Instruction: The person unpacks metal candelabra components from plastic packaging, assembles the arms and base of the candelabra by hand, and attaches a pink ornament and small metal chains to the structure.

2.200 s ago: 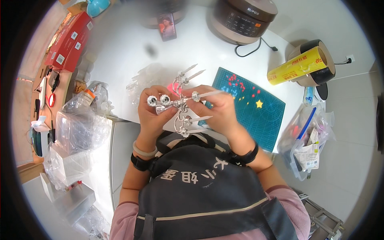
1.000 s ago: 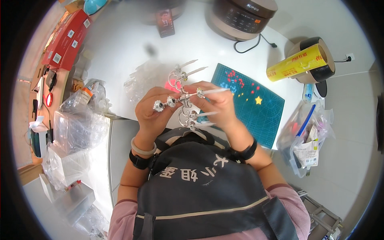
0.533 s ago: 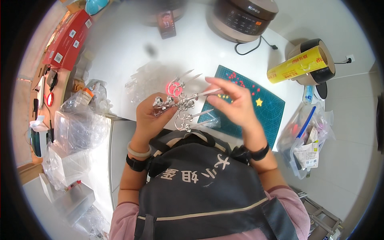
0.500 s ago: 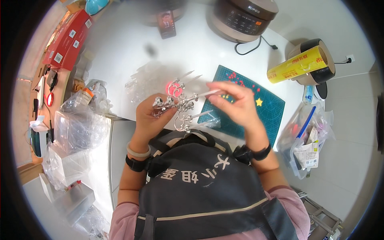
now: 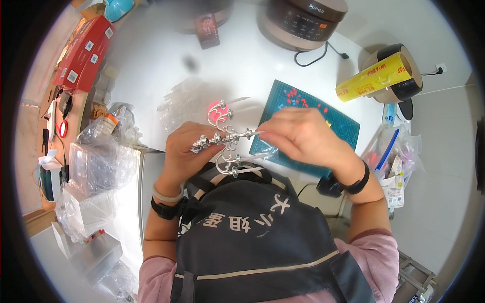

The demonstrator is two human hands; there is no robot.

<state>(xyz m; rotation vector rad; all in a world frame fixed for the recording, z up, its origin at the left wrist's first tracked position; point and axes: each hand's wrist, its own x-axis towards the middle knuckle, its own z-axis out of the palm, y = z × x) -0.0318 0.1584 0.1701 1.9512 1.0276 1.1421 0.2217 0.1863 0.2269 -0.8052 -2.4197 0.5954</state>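
A small silver candelabra [image 5: 231,137], with curling arms and pale pointed sticks at their ends, lies sideways above the table's near edge. My left hand [image 5: 183,144] is closed round its stem. With thumb and fingers, my right hand [image 5: 305,134] pinches the end of the middle pale stick. Past the candelabra, a pink round thing [image 5: 216,111] shows between the arms. Beneath my right hand is a green cutting mat [image 5: 270,103] with small red pieces [image 5: 293,94] on it; a bit of a yellow star [image 5: 328,123] peeks out beside the hand.
Crumpled clear plastic [image 5: 177,108] lies left of the candelabra. A rice cooker [image 5: 303,25] and a phone [image 5: 207,31] stand at the back. To the right are a yellow wrap box [image 5: 374,78] and a zip bag [image 5: 391,151]; at left, red boxes [image 5: 86,53].
My right hand has come in from the right and its fingers have closed on the middle stick's end. The candelabra has turned slightly in my left hand.
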